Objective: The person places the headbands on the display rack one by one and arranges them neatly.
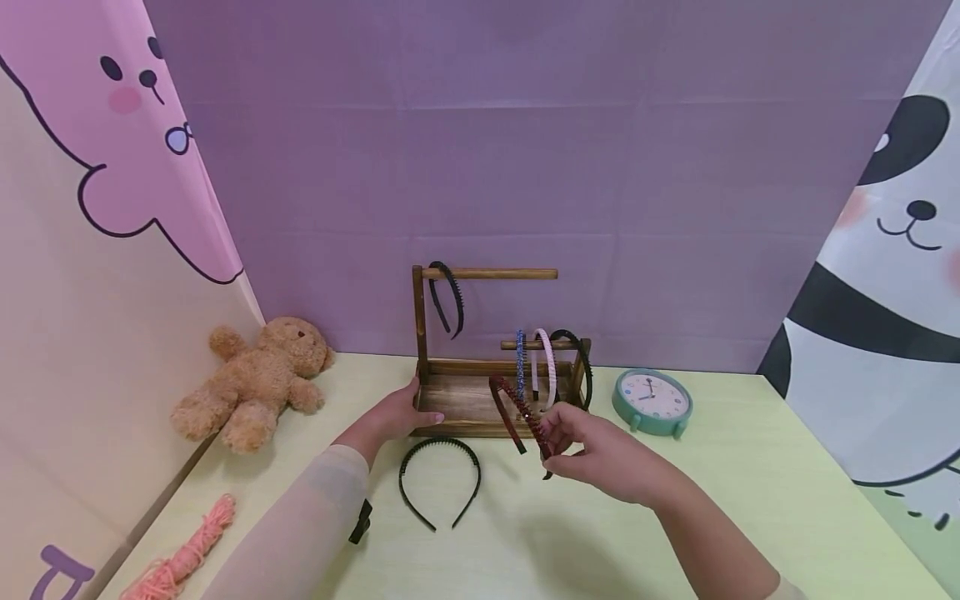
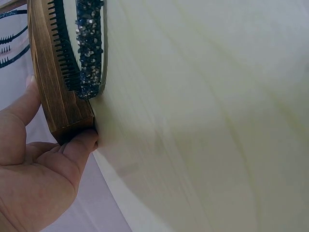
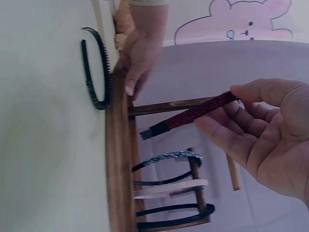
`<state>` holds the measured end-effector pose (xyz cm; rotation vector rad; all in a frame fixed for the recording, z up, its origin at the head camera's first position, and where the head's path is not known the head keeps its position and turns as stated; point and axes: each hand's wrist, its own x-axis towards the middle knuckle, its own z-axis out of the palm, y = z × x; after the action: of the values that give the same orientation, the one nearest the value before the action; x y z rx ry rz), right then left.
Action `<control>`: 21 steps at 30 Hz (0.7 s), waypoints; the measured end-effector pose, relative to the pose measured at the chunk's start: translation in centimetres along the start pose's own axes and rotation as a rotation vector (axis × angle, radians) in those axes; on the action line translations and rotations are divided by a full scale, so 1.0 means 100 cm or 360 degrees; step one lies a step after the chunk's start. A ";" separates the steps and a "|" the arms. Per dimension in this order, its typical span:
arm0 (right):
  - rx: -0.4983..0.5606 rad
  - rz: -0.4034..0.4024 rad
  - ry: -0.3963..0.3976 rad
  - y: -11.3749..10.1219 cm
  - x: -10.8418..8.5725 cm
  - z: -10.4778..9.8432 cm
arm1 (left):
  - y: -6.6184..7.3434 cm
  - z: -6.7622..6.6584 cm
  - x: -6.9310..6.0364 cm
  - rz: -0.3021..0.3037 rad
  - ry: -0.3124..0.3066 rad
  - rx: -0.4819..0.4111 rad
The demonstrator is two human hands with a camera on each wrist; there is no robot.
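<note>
My right hand (image 1: 600,454) pinches a dark red sequined headband (image 1: 527,412) by one end, in front of a wooden headband rack (image 1: 421,325). The left hand (image 1: 393,417) grips the rack's lower left corner, thumb on the front and fingers curled round the end, as the left wrist view shows. On the upper bar hangs a black headband (image 1: 457,302). The lower bar carries a blue glittery headband (image 1: 521,358), a pale pink headband (image 1: 551,368) and another black headband (image 1: 587,377). A black toothed headband (image 1: 439,441) lies on the table before the rack.
A teal alarm clock (image 1: 652,402) lies right of the rack. A brown teddy bear (image 1: 258,379) sits at the left, with a pink yarn bundle (image 1: 183,554) nearer me. Beside my left forearm is a small black item (image 1: 361,522), partly hidden. A purple cloth (image 1: 525,167) hangs behind.
</note>
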<state>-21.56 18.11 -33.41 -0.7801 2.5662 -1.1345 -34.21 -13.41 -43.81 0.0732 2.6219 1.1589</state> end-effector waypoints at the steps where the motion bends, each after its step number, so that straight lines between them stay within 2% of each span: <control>1: 0.0018 -0.0006 0.0030 -0.001 -0.001 -0.003 | 0.000 0.000 0.000 0.0000 0.0000 -0.0002; 11: 0.0113 -0.0135 0.0372 -0.010 -0.008 -0.034 | -0.001 0.001 0.001 0.0010 0.0007 0.0006; 17: 0.0085 -0.0124 0.0597 -0.011 -0.008 -0.056 | -0.001 0.001 0.002 0.0004 0.0009 0.0002; 21: 0.0097 -0.0147 0.0669 -0.008 -0.003 -0.068 | -0.001 0.001 0.003 0.0013 0.0011 0.0004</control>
<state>-23.83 22.03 -28.21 -0.7147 2.8324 -1.5409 -34.46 -13.31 -44.03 0.0806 2.6319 1.1604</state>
